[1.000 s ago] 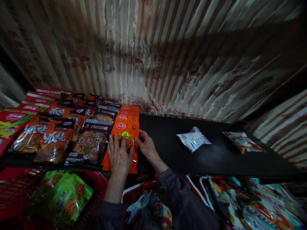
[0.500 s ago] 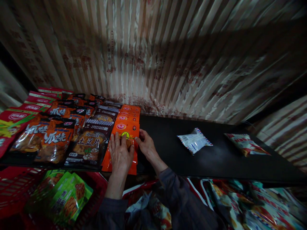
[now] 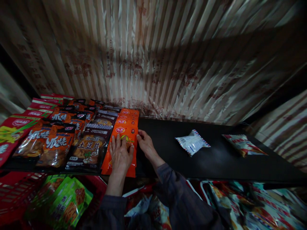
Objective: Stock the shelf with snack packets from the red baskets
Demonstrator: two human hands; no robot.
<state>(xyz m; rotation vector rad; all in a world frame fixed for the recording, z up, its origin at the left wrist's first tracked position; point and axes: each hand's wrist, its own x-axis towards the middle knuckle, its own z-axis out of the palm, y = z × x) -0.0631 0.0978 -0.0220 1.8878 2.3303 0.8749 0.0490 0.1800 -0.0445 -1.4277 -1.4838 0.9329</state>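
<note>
A row of overlapping orange snack packets (image 3: 124, 130) lies on the black shelf, front to back. My left hand (image 3: 120, 154) rests flat on the front packet, fingers stretched out and covering much of its print. At the right edge of that packet, my right hand (image 3: 146, 144) has its fingers bent, thumb and forefinger closed at the edge. Directly left of the orange row are dark brown potato-chip bags (image 3: 90, 147), touching or nearly touching it.
Orange-and-black snack bags (image 3: 56, 143) and red bags (image 3: 18, 126) fill the shelf's left end. A white packet (image 3: 193, 142) and a red-and-white packet (image 3: 243, 144) lie on the black shelf (image 3: 165, 134) to the right. Below, a red basket (image 3: 14, 188) holds green bags (image 3: 70, 199).
The view has shifted slightly, so the shelf's left side sits a little lower in the picture. Both hands stay at the front orange packet, with hardly any movement.
</note>
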